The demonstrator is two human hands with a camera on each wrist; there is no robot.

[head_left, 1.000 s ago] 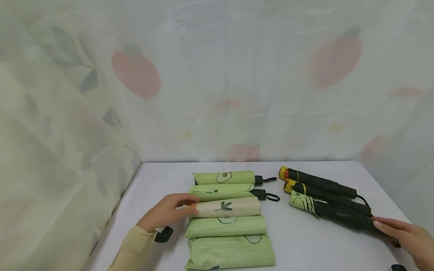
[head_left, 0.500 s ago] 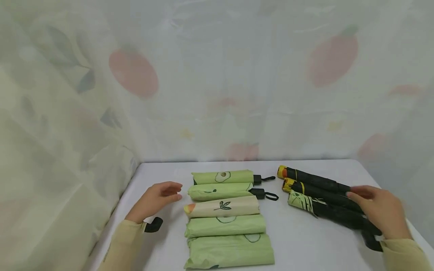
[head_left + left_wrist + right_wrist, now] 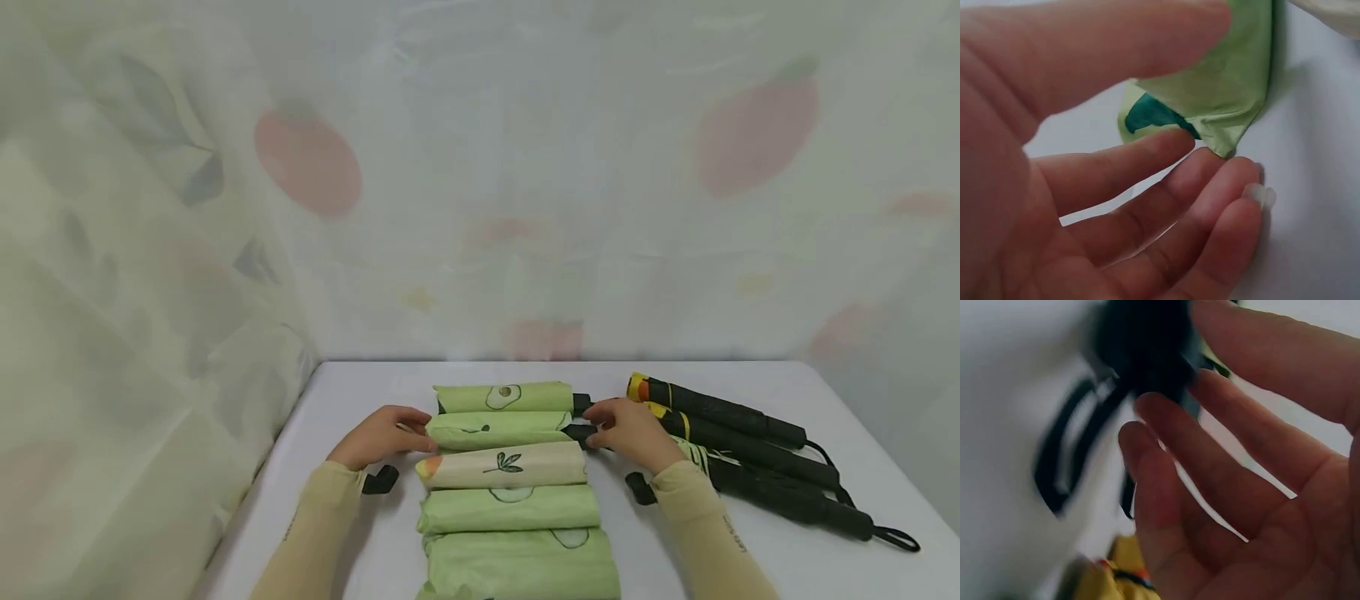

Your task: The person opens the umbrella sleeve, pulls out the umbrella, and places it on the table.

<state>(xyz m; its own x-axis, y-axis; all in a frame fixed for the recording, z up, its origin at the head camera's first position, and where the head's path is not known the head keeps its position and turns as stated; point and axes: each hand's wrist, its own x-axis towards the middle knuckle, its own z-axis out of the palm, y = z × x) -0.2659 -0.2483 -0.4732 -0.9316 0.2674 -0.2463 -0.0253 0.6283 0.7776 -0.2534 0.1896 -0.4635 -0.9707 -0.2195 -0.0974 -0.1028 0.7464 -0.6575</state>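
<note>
A folded green umbrella point(image 3: 495, 430), second from the back in the left row, lies between my two hands. My left hand point(image 3: 384, 437) is at its left end, thumb and fingers apart. In the left wrist view the thumb overlaps the green cloth point(image 3: 1229, 75) and the other fingers point(image 3: 1166, 144) lie near its tip. My right hand point(image 3: 633, 429) is at the umbrella's black handle point(image 3: 580, 434), fingers spread and loosely bent. The right wrist view shows that handle point(image 3: 1147, 344) blurred at the fingertips, its strap loop hanging; firm contact cannot be made out.
Another green umbrella point(image 3: 504, 397) lies behind. A cream umbrella point(image 3: 502, 467) and two more green umbrellas point(image 3: 510, 508) lie in front. On the right rest three dark umbrellas point(image 3: 780, 492), partly behind my right arm. A printed curtain point(image 3: 525, 208) encloses the white table point(image 3: 360, 383).
My right hand has left the dark umbrellas and moved left to the green umbrella's handle. My left hand let go of the cream umbrella, drew back, then came to the green umbrella's left end.
</note>
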